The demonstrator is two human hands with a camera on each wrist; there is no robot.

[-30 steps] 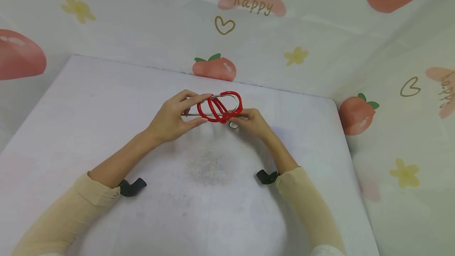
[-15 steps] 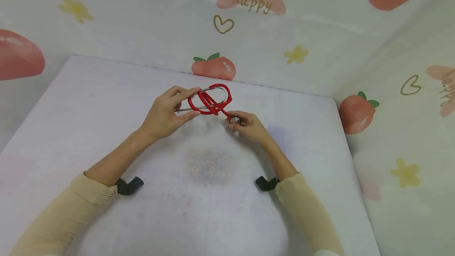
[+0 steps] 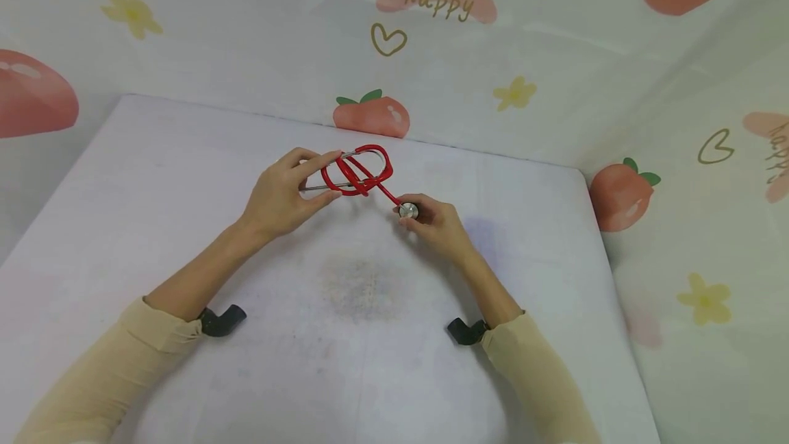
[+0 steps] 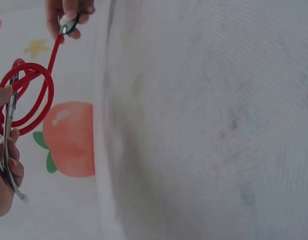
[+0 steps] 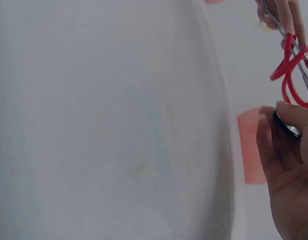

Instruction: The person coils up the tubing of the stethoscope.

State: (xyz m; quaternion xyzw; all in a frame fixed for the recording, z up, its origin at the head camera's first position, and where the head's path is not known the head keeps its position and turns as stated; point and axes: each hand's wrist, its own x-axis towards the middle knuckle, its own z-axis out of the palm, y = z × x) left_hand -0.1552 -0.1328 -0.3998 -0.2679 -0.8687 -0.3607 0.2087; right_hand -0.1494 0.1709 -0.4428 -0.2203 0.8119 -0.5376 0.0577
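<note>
A red stethoscope (image 3: 386, 192) with its tubing looped into a bundle is held up above the table between both hands. My left hand (image 3: 280, 194) grips the bundle at its left end, thumb below and fingers above, around the metal ear tubes (image 4: 9, 110). One pale ear tip (image 4: 24, 198) pokes out below that hand in the left wrist view. On the right, my right hand (image 3: 437, 225) pinches the round metal chest piece (image 3: 408, 211) between thumb and fingers. A straight stretch of red tube (image 4: 54, 60) runs from the loops to the chest piece.
The white table (image 3: 370, 375) carries a grey smudge (image 3: 364, 290) in front of the hands. A printed cloth wall (image 3: 259, 40) rises behind it and along the right. Black curved mounts (image 3: 223, 321) sit at both wrists by the beige sleeves (image 3: 117, 368).
My left hand has moved the looped bundle left and slightly up. My right hand has come away from the loops with the chest piece, so a length of tube now shows between them.
</note>
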